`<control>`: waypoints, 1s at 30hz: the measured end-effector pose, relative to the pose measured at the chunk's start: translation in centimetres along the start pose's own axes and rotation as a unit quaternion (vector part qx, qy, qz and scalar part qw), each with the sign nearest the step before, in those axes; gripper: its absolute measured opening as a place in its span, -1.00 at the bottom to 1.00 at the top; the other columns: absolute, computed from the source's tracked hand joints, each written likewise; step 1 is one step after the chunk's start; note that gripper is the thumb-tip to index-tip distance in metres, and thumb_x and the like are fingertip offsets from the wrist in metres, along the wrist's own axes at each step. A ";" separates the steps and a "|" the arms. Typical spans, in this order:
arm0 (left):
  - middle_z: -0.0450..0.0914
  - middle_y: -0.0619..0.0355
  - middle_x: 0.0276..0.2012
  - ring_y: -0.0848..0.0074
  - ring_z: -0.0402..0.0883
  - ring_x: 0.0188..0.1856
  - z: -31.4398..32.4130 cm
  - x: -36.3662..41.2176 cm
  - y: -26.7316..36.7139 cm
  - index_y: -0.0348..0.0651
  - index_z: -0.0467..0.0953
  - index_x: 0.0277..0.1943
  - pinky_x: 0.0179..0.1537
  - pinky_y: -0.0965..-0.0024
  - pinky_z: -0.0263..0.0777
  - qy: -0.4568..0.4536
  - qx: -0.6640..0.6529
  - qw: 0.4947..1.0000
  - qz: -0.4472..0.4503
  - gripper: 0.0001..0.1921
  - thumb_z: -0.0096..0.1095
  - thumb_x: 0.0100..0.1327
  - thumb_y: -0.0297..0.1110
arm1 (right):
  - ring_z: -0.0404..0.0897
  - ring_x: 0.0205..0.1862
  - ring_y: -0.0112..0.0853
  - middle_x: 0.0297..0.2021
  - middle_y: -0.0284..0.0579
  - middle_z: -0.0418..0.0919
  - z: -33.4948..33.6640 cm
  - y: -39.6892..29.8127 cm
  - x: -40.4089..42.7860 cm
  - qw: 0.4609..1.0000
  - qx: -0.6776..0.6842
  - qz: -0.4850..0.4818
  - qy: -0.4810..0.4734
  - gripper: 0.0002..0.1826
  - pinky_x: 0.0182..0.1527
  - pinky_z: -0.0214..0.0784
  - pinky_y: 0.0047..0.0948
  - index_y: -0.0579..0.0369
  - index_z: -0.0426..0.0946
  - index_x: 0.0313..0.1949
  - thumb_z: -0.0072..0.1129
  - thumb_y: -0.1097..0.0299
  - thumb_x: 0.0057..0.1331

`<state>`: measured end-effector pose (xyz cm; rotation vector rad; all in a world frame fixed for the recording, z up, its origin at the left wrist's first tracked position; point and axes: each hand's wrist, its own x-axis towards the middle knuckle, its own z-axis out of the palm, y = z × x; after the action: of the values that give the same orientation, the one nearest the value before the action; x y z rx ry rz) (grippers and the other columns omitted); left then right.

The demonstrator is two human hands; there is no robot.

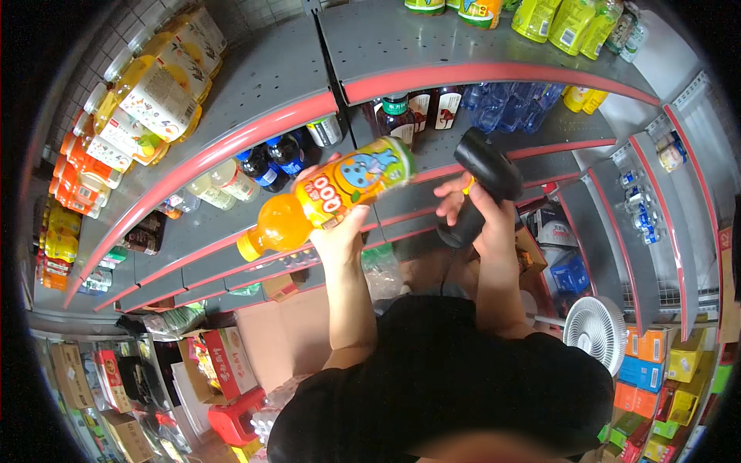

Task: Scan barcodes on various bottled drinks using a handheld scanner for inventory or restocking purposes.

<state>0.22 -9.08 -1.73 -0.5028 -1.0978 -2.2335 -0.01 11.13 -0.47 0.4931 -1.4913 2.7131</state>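
My left hand grips an orange juice drink bottle around its labelled body. The bottle lies tilted on its side, its orange cap at the lower left and its base at the upper right. In my right hand is a black handheld barcode scanner, held by its handle, with the head raised and a cable running down. A yellow spot on the scanner shows by my fingers, several of which stick out to the left. The bottle and the scanner are apart, both in front of the grey metal shelves.
Large bottles of yellow drink stand on the upper left shelf, green-labelled bottles at the top right. Dark bottles and blue water bottles fill the shelf below. A white fan is at the right, an open carton lower left.
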 end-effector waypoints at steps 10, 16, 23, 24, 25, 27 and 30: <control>0.41 -0.04 0.12 0.33 0.49 0.11 0.5 -1.0 1.2 -0.33 0.19 0.25 0.20 0.23 0.32 0.179 0.066 0.981 -0.041 -0.35 0.28 0.08 -0.69 | 0.60 -0.45 -0.46 -0.36 -0.09 0.61 3.4 -1.2 -2.4 0.979 -0.091 0.111 -0.145 -0.66 -0.48 0.45 -0.50 0.28 0.42 0.05 0.11 0.54 0.27; 0.42 -0.03 0.10 0.34 0.48 0.09 1.0 -1.5 1.5 -0.35 0.20 0.24 0.22 0.24 0.28 0.191 0.123 0.970 -0.081 -0.39 0.23 0.10 -0.68 | 0.61 -0.47 -0.44 -0.38 -0.11 0.60 2.6 -0.2 -2.6 0.982 -0.084 0.107 -0.130 -0.73 -0.50 0.44 -0.51 0.28 0.44 -0.03 0.13 0.52 0.29; 0.37 -0.14 0.19 0.25 0.41 0.22 0.5 -2.2 0.7 -0.39 0.17 0.27 0.30 0.17 0.19 0.149 0.118 0.981 -0.044 -0.35 0.18 0.08 -0.73 | 0.61 -0.48 -0.44 -0.40 -0.12 0.59 2.2 -0.5 -3.0 0.983 -0.086 0.117 -0.111 -0.75 -0.52 0.42 -0.53 0.28 0.44 -0.05 0.13 0.52 0.28; 0.35 -0.15 0.21 0.24 0.39 0.23 0.5 -2.3 0.3 -0.37 0.14 0.29 0.30 0.16 0.19 0.130 0.118 0.984 -0.038 -0.32 0.19 0.07 -0.73 | 0.61 -0.48 -0.44 -0.40 -0.12 0.59 1.8 -0.5 -3.0 0.983 -0.088 0.115 -0.110 -0.75 -0.52 0.42 -0.53 0.28 0.44 -0.05 0.13 0.52 0.28; 0.33 -0.16 0.22 0.23 0.37 0.25 0.5 -2.3 0.1 -0.34 0.12 0.30 0.31 0.15 0.18 0.112 0.118 0.986 -0.032 -0.29 0.19 0.07 -0.74 | 0.61 -0.49 -0.43 -0.41 -0.11 0.59 1.4 -0.4 -3.0 0.983 -0.098 0.104 -0.118 -0.75 -0.52 0.41 -0.53 0.27 0.44 -0.05 0.13 0.52 0.28; 0.30 -0.17 0.24 0.21 0.33 0.28 0.7 -2.6 0.0 -0.30 0.08 0.33 0.32 0.13 0.17 0.093 0.101 0.990 -0.040 -0.24 0.20 0.04 -0.75 | 0.61 -0.49 -0.43 -0.41 -0.11 0.59 0.9 -0.4 -3.1 0.982 -0.108 0.092 -0.127 -0.74 -0.52 0.41 -0.52 0.27 0.45 -0.04 0.13 0.53 0.28; 0.29 -0.17 0.25 0.20 0.34 0.27 1.6 -2.8 0.0 -0.30 0.08 0.33 0.31 0.12 0.18 0.102 0.122 0.983 -0.092 -0.24 0.20 0.03 -0.75 | 0.62 -0.48 -0.41 -0.40 -0.10 0.60 0.5 -0.7 -3.0 0.986 -0.080 0.110 -0.099 -0.73 -0.51 0.42 -0.51 0.27 0.45 -0.02 0.13 0.54 0.27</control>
<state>2.44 -6.83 -2.39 -0.0683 -1.3288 -2.2044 3.12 11.58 -0.46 0.6432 -1.9022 2.7386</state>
